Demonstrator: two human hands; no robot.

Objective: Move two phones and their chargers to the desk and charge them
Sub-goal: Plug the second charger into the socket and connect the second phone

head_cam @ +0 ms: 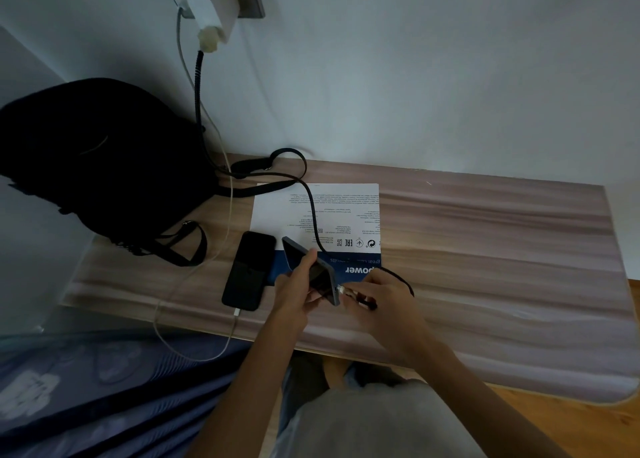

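A black phone point(248, 270) lies flat on the wooden desk point(485, 250), with a white cable point(227, 215) plugged into its near end. My left hand point(298, 291) holds a second, grey-cased phone point(311, 270) tilted above the desk. At that phone's bottom edge my right hand point(377, 302) pinches the plug of a black braided cable point(311, 208). Both cables run up to white chargers point(204, 18) in a wall socket at the top left.
A black backpack point(104, 167) with loose straps fills the desk's left end. A white and blue printed box point(322, 222) lies under the phones. A blue patterned mattress point(104, 388) is at the lower left, wooden floor at the right.
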